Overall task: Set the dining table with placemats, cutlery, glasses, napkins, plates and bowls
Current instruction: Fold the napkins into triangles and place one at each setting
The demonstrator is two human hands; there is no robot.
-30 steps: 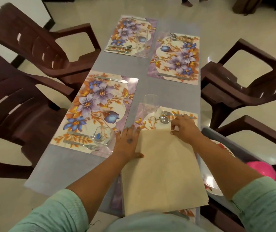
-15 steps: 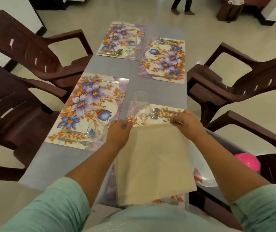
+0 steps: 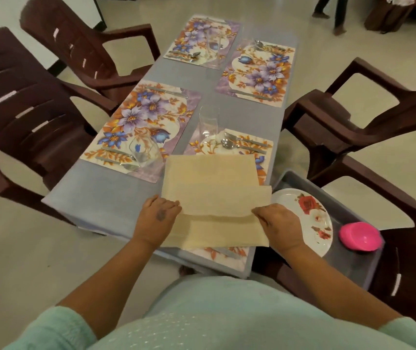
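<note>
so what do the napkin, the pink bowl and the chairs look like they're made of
Napkin: soft beige cloth, probably; it folds limply and looks matte. Pink bowl: likely plastic, with a bright uniform colour and slight sheen. Chairs: moulded brown plastic by the look, one-piece with slotted backs and a dull gloss.

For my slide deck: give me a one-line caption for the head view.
Both hands, left and right, fold a beige napkin over the nearest floral placemat on the dining table.

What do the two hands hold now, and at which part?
Both hold the beige napkin at its folded-over edge: left hand at the left end, right hand at the right end.
</note>
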